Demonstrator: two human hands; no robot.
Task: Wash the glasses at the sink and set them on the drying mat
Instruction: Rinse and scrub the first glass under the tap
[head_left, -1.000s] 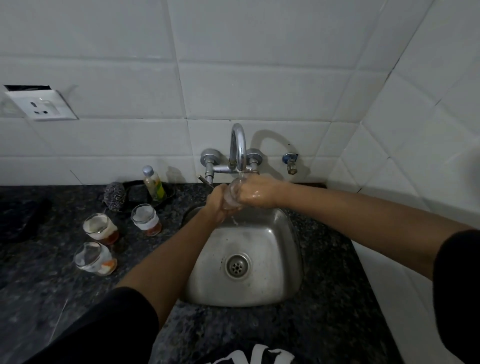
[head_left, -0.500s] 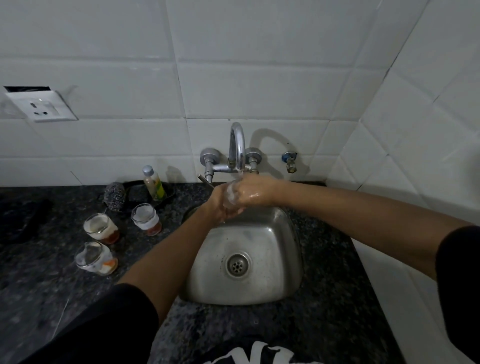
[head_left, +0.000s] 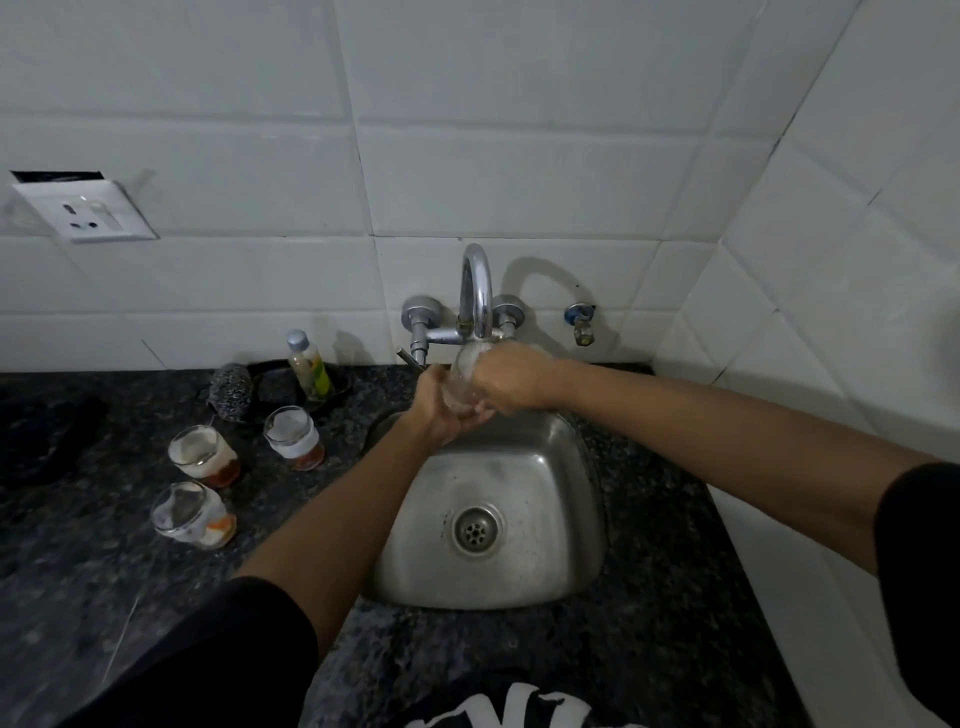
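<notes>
A clear glass (head_left: 464, 376) is held right under the spout of the chrome tap (head_left: 477, 296), over the back of the steel sink (head_left: 545, 545). My left hand (head_left: 440, 410) cups it from below. From the right, my right hand (head_left: 511, 382) wraps its upper part. Three foamy glasses with reddish dregs stand on the dark counter to the left of the sink: one (head_left: 204, 457), another (head_left: 294, 437) and the nearest (head_left: 191, 516). No drying mat is clearly visible.
A steel scrubber (head_left: 232, 391) and a small bottle (head_left: 310, 365) sit on a dark dish at the back left. A wall socket (head_left: 85, 210) is on the tiles at left. A small valve (head_left: 582, 325) sticks out right of the tap. The tiled wall closes in on the right.
Both hands have stayed under the tap with the glass; the glass has tipped a little more upright between them.
</notes>
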